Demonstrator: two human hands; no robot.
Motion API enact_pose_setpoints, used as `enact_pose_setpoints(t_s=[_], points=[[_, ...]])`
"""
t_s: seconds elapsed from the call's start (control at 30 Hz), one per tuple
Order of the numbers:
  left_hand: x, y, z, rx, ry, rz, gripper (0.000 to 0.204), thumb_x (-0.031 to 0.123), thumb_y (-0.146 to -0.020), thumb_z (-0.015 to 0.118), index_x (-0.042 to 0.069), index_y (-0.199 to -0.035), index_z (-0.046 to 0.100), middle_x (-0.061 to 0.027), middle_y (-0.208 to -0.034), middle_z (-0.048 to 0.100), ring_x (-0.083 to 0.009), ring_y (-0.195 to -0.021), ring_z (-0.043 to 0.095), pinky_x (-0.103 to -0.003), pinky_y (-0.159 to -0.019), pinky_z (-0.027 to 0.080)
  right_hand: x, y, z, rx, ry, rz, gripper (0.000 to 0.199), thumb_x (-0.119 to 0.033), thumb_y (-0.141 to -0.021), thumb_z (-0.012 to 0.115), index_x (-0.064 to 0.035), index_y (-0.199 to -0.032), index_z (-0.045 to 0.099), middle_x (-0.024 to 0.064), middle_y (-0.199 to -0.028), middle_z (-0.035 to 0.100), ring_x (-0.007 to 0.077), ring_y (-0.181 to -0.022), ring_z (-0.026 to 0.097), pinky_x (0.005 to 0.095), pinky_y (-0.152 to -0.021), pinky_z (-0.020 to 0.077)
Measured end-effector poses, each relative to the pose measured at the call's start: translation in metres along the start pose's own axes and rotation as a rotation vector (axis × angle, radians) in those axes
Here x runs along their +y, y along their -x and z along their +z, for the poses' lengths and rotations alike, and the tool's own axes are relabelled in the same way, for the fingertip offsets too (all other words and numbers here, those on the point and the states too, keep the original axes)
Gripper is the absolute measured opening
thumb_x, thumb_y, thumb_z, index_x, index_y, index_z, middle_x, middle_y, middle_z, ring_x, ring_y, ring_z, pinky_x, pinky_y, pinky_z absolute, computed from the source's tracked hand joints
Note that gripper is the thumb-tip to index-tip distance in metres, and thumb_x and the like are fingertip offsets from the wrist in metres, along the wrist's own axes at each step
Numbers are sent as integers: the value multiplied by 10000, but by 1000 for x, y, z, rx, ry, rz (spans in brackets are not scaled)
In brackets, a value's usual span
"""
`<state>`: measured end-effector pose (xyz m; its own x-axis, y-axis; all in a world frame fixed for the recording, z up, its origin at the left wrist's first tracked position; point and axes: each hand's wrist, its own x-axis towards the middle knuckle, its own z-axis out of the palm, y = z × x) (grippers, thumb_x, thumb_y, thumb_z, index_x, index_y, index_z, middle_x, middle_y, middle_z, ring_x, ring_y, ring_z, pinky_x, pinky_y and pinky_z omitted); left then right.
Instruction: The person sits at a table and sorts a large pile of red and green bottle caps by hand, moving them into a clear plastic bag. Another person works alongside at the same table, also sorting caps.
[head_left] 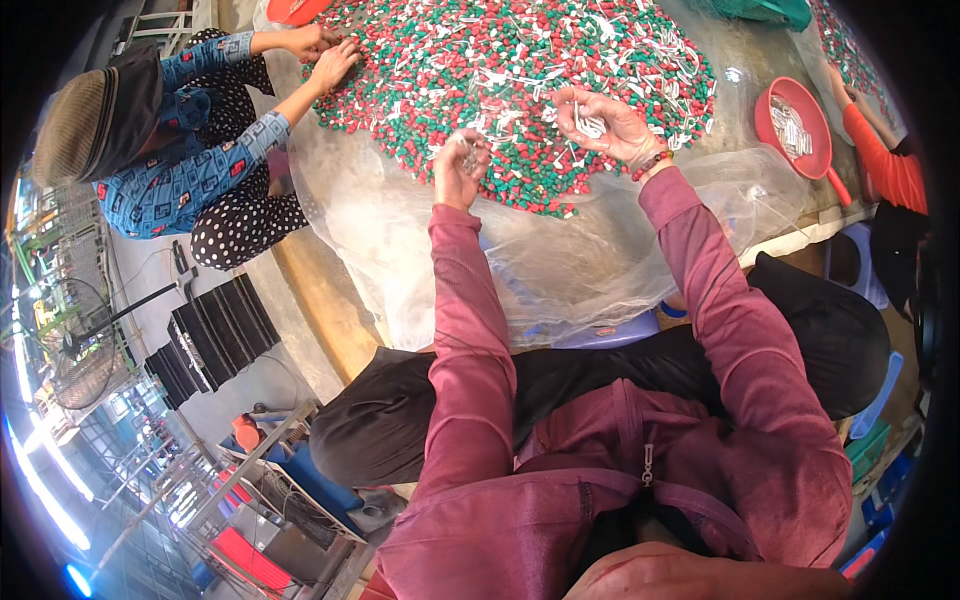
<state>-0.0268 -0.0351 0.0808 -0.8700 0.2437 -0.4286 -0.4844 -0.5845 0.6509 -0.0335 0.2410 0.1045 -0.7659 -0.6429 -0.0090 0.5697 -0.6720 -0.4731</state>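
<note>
A wide pile of small red, green and white pieces (pixel 420 90) lies spread over a sheer plastic sheet (pixel 350 225). Thin white stick-like pieces are scattered among them. Above the pile's near edge, my left hand (pixel 462 172) has its fingers curled together; something whitish shows at the fingertips, too small to name. My right hand (pixel 612 128), with a beaded bracelet at the wrist, is to its right over the pile. Its fingers are curled round several thin white pieces (pixel 590 124) lying in the palm. The hands are apart from each other.
At the left, a co-worker's hands (pixel 330 62) touch the pile. A red pan with a handle (pixel 817 160) holds white pieces at the right, near another person's orange sleeve (pixel 885 150). A red container (pixel 296 10) and green netting (pixel 765 10) are at the far edge.
</note>
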Motion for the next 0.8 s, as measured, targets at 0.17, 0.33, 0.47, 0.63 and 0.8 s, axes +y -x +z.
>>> enact_pose_setpoints(t_s=[0.17,0.33,0.47,0.63,0.8], points=[[-2,-38,18,207,-1076,73,279,315,-808,659,38,-836,649,7,-612,525,-104,-520,492,-251,-479,394,0,-1,-23,372,395,152,249,-286,-873,629,-50,-801,590,-20,-618,488,107,-604,495,183,-416,357],[-48,-41,8,307,-2251,219,138,174,-784,614,79,-733,700,-134,-760,683,-276,-740,684,-392,-637,544,41,10,-46,418,1934,270,214,-169,-803,645,-120,-1010,673,115,-862,673,251,-797,654,371,-706,509],[-65,-31,-9,315,-2121,204,172,240,-740,681,75,-785,692,-171,-840,676,-315,-797,672,-428,-693,527,71,15,-53,486,2088,369,170,-145,-806,606,-122,-964,665,137,-858,663,310,-822,639,425,-684,503],[-43,-3,-24,187,-1004,-17,154,220,-783,653,91,-769,571,-10,-618,534,-172,-516,519,-293,-468,400,78,15,-62,575,2024,325,141,-161,-775,608,-24,-805,596,184,-826,639,363,-819,631,466,-651,491],[-3,29,-25,-182,100,31,101,120,-792,512,81,-879,478,-40,-815,443,-145,-728,443,-223,-477,330,80,18,-65,567,2044,385,134,-157,-766,617,-40,-829,602,175,-844,646,360,-806,637,458,-684,502]])
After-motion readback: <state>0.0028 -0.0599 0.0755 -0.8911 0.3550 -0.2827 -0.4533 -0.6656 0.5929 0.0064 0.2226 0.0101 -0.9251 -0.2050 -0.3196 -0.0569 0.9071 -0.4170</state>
